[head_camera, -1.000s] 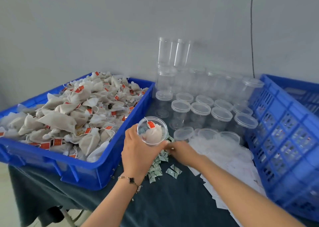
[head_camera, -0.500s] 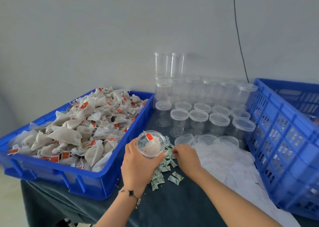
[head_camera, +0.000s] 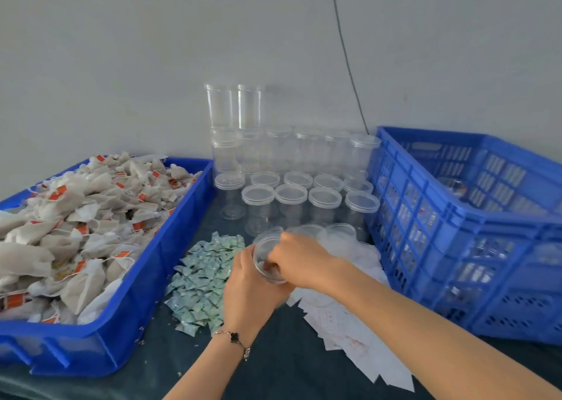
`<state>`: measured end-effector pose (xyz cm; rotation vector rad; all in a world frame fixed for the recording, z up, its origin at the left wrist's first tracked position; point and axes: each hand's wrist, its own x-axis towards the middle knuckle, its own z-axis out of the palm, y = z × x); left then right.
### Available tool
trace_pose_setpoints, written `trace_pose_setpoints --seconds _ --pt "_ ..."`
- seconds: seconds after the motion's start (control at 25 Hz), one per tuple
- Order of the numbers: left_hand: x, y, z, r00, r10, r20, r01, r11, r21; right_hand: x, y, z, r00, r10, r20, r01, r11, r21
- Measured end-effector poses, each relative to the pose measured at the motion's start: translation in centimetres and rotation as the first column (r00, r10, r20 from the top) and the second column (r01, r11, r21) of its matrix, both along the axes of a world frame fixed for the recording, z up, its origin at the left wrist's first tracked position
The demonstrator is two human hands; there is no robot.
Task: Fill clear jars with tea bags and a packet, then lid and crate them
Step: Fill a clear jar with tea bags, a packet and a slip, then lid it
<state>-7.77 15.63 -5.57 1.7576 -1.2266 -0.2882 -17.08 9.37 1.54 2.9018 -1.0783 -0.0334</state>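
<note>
My left hand [head_camera: 249,290] grips a clear jar [head_camera: 267,259] tilted toward me, with tea bags inside. The fingertips of my right hand [head_camera: 299,258] reach into the jar's open mouth; whether they pinch a packet is hidden. A pile of small green-white packets [head_camera: 202,281] lies on the dark table just left of my hands. The blue tray [head_camera: 146,278] at left is heaped with tea bags [head_camera: 76,226] bearing red tags. A blue slotted crate [head_camera: 456,232] stands at right with a few filled jars inside.
Lidded empty jars [head_camera: 292,199] stand in rows behind my hands, with taller stacked jars [head_camera: 234,117] against the grey wall. Loose clear lids [head_camera: 340,232] and white paper slips [head_camera: 355,335] lie between my right arm and the crate. A black cable [head_camera: 346,56] runs down the wall.
My right hand left the packet pile and came over the jar's mouth. The left hand carried the jar to the right and tilted it. The camera dipped and shifted.
</note>
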Motion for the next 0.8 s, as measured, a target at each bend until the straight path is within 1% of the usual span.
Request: trace_pose_setpoints --seconds 0.04,0.08,0.12,0.16,0.2,0.24,0.28,0.32,0.36,0.4,0.44,0.48,0.52,0.6,0.68,0.8 --pt "-0.6 0.1 -0.1 0.999 -0.042 0.023 0.041 0.999 0.007 -0.7 0.0 0.0 1.000 0.020 -0.021 -0.019 0.999 0.043" --pt "-1.0 0.1 -0.4 0.997 -0.076 0.025 0.076 0.997 0.019 -1.7 -0.1 0.1 0.998 0.037 0.054 -0.043 0.993 0.106" --pt "-1.1 0.2 -0.6 0.995 -0.095 0.001 0.095 0.995 0.032 -2.7 -0.1 0.3 0.977 0.001 0.212 -0.037 0.986 0.164" --pt "-1.1 0.3 -0.8 0.994 -0.101 -0.031 0.102 0.994 0.040 -3.8 -0.2 0.4 0.911 -0.086 0.404 0.002 0.979 0.202" --pt "-1.1 0.5 -1.0 0.994 -0.102 -0.048 0.105 0.993 0.047 -5.0 -0.7 0.1 0.821 -0.168 0.546 0.068 0.978 0.198" --pt "-1.1 0.7 -1.2 0.993 -0.112 -0.045 0.114 0.992 0.048 -6.0 -1.1 -0.3 0.766 -0.235 0.599 0.157 0.971 0.180" --pt "-1.1 0.9 -1.4 0.991 -0.132 -0.030 0.134 0.990 0.055 -6.8 -1.3 -0.9 0.791 -0.285 0.541 0.244 0.958 0.148" --pt "-1.1 1.0 -1.6 0.988 -0.154 -0.019 0.155 0.986 0.064 -7.6 -1.4 -1.9 0.856 -0.316 0.410 0.289 0.949 0.128" --pt "-1.0 1.1 -1.8 0.986 -0.166 -0.014 0.166 0.983 0.077 -8.1 -1.2 -3.3 0.913 -0.314 0.258 0.291 0.948 0.125" --pt "-0.9 1.0 -1.9 0.986 -0.168 -0.015 0.169 0.982 0.087 -8.5 -0.8 -4.8 0.947 -0.290 0.140 0.269 0.951 0.149" --pt "-0.7 0.9 -1.9 0.986 -0.166 -0.016 0.167 0.981 0.095 -8.9 -0.3 -6.2 0.966 -0.248 0.069 0.233 0.956 0.177" --pt "-0.5 0.7 -1.9 0.986 -0.168 -0.016 0.169 0.980 0.105 -9.1 0.3 -7.4 0.977 -0.211 0.021 0.204 0.961 0.187" --pt "-0.4 0.6 -1.9 0.985 -0.172 -0.016 0.173 0.978 0.116 -9.3 0.6 -8.5 0.984 -0.176 -0.032 0.179 0.971 0.161" --pt "-0.2 0.4 -2.0 0.984 -0.174 -0.023 0.176 0.976 0.131 -9.1 1.2 -10.1 0.980 -0.139 -0.142 0.148 0.987 0.054" --pt "-0.2 0.3 -2.2 0.985 -0.172 -0.022 0.173 0.977 0.124 -8.8 1.8 -11.1 0.976 -0.139 -0.170 0.134 0.990 -0.037" --pt "-0.2 0.3 -2.2 0.985 -0.174 -0.018 0.175 0.977 0.120 -8.7 2.4 -12.8 0.976 -0.102 -0.190 0.094 0.994 -0.052"
